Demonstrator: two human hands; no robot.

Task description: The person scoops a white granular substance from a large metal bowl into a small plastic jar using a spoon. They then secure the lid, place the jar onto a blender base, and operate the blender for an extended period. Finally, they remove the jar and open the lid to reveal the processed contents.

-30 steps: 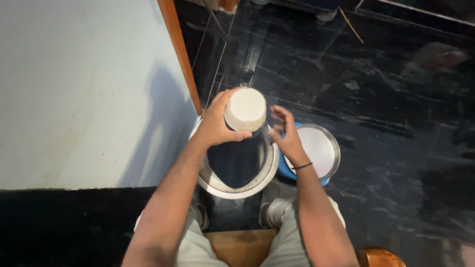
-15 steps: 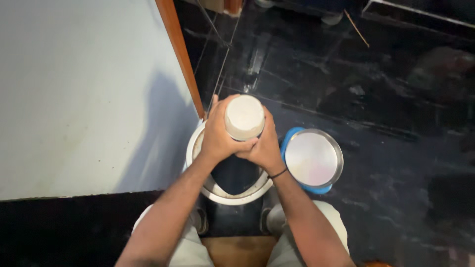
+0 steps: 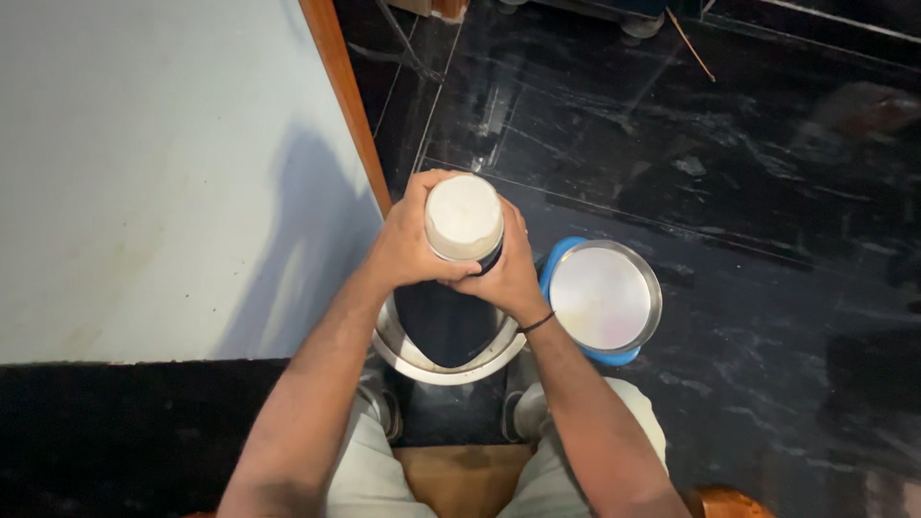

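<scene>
Head view, looking straight down: both hands are wrapped around a dark cylindrical container whose pale, off-white round end faces the camera. Left hand holds a clamped grip on the left side of that upper end, fingers curled over its far edge. Right hand holds a clamped grip on the right side, just below the pale end, with its fingers meeting those of the left hand at the near side. A thin dark band sits on the right wrist. Container stands inside, or directly above, a wide round metal vessel on the floor; contact between the two cannot be told. Just right of the vessel lies a round metal plate resting on a blue object. Dark glossy floor extends to the far and right. At left, a pale flat surface with a wooden edge strip. Person's knees in light trousers show at the near edge.
</scene>
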